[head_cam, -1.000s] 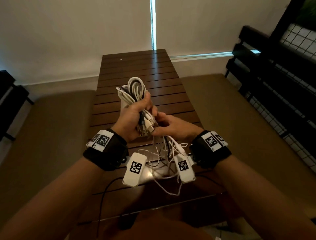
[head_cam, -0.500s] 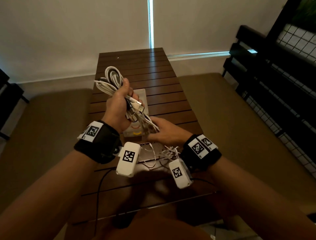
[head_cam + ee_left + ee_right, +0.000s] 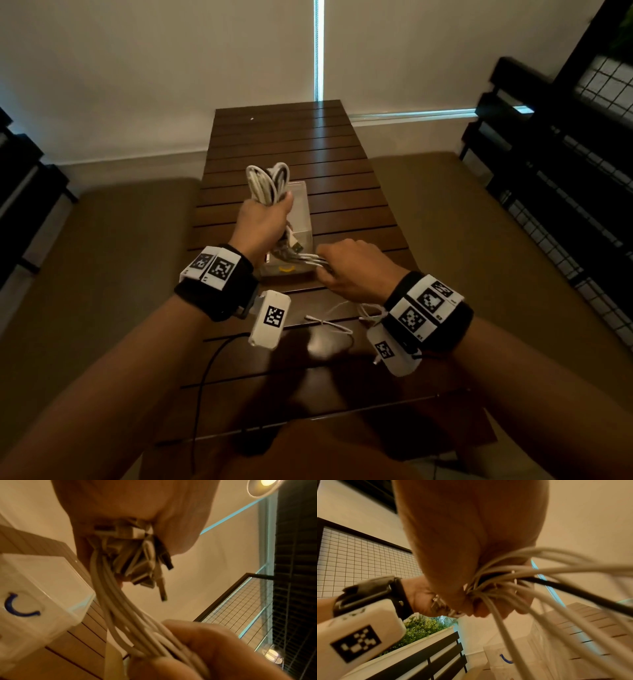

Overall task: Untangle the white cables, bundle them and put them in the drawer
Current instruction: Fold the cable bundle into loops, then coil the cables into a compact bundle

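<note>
I sit at a long brown wooden desk (image 3: 291,144). On it, right under my hands, stands a small see-through plastic drawer box (image 3: 301,219) with a white front.

My left hand (image 3: 263,222) is a fist around the folded white cables (image 3: 269,181). Their loops stick up above my fist. The plugs (image 3: 137,563) hang out below it, and one black cable (image 3: 573,586) is mixed in. My right hand (image 3: 352,270) is curled tight around the loose tails of the same cables, just beside the left hand. The strands run straight between my two hands. More thin white cable (image 3: 334,323) lies loose on the desk, near my right wrist.

I think I am pulling the tails smooth so the bundle gets neat. To do it well, I should keep my left fist firm so the loops do not slip. My right hand should slide slowly along the strands. If I feel a knot, I should stop and pick it apart, not yank. The plugs could catch on each other.
</note>
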